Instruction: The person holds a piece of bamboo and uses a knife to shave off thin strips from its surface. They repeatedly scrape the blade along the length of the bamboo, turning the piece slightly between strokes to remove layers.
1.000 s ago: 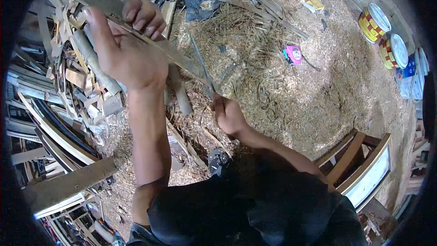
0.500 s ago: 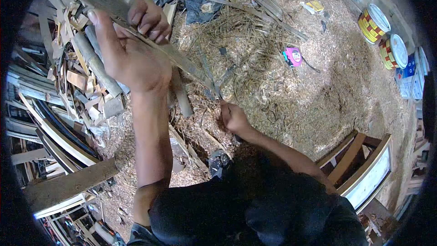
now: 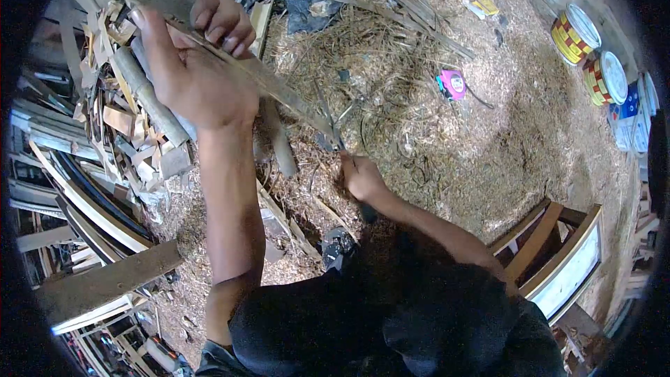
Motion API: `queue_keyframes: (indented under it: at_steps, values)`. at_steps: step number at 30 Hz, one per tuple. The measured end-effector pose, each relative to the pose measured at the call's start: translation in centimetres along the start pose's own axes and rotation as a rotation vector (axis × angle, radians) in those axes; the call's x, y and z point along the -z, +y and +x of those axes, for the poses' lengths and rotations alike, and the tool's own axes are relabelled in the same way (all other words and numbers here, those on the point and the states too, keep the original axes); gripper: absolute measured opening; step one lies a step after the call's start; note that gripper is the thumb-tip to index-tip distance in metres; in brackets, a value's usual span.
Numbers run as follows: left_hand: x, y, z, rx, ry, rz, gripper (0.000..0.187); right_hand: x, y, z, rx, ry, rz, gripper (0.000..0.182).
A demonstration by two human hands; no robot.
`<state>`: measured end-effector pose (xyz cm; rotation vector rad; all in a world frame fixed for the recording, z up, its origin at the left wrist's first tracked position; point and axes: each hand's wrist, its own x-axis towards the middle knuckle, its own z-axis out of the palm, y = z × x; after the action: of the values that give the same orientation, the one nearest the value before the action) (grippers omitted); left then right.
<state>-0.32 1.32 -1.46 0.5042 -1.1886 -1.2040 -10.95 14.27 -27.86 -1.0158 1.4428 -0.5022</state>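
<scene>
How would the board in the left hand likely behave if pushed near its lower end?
The board looks straight, so it is probably stiff. Its thin edge suggests it is light for its length. With the left hand gripping toward the upper end, a push might swing it.

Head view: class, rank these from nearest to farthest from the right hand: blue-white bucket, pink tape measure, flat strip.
1. Flat strip, lower end next to the right hand.
2. Pink tape measure, on the ground, to the right.
3. Blue-white bucket, far right edge.

Tape measure [image 3: 452,85] lies right of the board [image 3: 285,93], left of the buckets [image 3: 572,40]
</scene>
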Motion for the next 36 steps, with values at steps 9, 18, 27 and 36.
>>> queue_keyframes:
  at_steps: [9,18,27,36]
  values:
    - [0.0,-0.2,0.1,0.01,-0.022,-0.068,0.051,-1.5,4.6,1.5,0.305,0.13,0.123,0.052]
    - [0.7,0.1,0.6,0.006,0.02,-0.062,0.05,-1.8,1.7,-0.4,0.351,0.183,0.12,0.052]
    - [0.5,-0.3,0.3,0.021,-0.018,-0.134,0.051,-0.4,0.9,-1.4,0.344,0.152,0.122,0.05]
    - [-0.9,-0.2,-0.2,0.033,0.031,-0.05,0.052,-1.2,5.0,0.9,0.142,0.146,0.053,0.056]
